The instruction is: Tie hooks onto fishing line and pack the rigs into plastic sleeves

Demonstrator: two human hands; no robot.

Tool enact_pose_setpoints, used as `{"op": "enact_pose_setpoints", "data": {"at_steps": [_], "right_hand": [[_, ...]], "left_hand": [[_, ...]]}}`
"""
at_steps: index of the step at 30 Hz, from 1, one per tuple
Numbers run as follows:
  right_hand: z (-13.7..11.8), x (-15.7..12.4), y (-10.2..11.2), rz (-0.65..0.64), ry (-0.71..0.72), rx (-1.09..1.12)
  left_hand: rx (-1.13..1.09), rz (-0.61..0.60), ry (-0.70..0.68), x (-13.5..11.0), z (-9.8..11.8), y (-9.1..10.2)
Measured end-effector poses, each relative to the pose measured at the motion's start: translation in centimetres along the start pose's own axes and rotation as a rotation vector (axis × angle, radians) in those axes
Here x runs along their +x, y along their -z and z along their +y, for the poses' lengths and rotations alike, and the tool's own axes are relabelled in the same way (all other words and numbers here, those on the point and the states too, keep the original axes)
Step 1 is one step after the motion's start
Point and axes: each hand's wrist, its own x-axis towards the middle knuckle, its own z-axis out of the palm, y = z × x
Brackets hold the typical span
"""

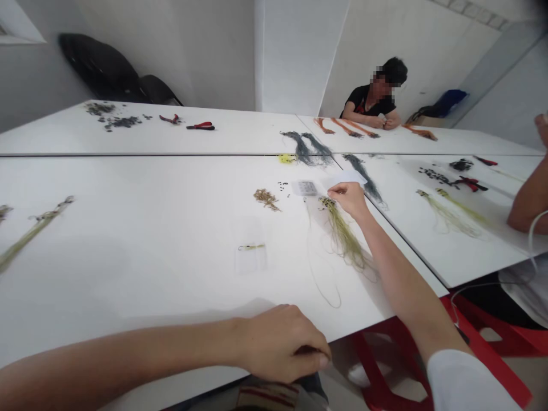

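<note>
Left hand [285,342]: rests at the near edge of the white table [128,228], forearm lying along that edge. Fingers are curled under into a closed fist with the thumb pressed to the forefinger. I cannot tell whether anything is inside.

Right hand [349,197]: arm stretched forward across the table's right side. Fingers are drawn narrow, tips bunched at the head of the olive-green line bundle [342,237]. I cannot tell whether they clamp it or only touch it.

Olive-green line bundle: lies flat near the table's right edge. Its knotted head is under the right fingertips and its strands trail back toward the person.

White sheet [345,177]: just beyond the right hand, touching or nearly touching the knuckles.

Small clear bag [306,187]: just left of the sheet, with dark small parts inside.

Thin loose line [321,279]: curves in a loop just left of the bundle.

Brown tuft pile [266,198]: left of the clear bag, with black specks [282,185] between them.

Clear packet [251,248]: mid-table, well apart from both hands, with one short rig inside.

Dark grey bundles [308,147]: at the far seam between tables.

Red-handled pliers [200,126]: on the far table.

Co-worker [377,100]: seated across, hands on orange strands [346,127].

Second person's arm [531,194]: at the right edge, over the neighbouring table.
</note>
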Motion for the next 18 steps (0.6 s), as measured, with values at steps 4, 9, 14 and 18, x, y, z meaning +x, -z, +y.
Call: {"op": "enact_pose_setpoints", "data": {"at_steps": [4,9,14,18], "right_hand": [[0.7,0.2,0.1,-0.012,0.006,-0.083],[0.4,-0.1,-0.7,-0.111,0.046,-0.160],[0.3,-0.3,-1.3,-0.161,0.055,-0.199],[0.4,-0.3,-1.4,-0.160,0.042,-0.182]], "left_hand": [[-0.001,0.053,-0.087,-0.3,-0.8,-0.3],[-0.004,0.088,-0.135,-0.4,-1.0,-0.4],[-0.016,0.091,-0.157,-0.5,-1.2,-0.4],[-0.033,0.086,-0.162,-0.6,-1.3,-0.5]]}}
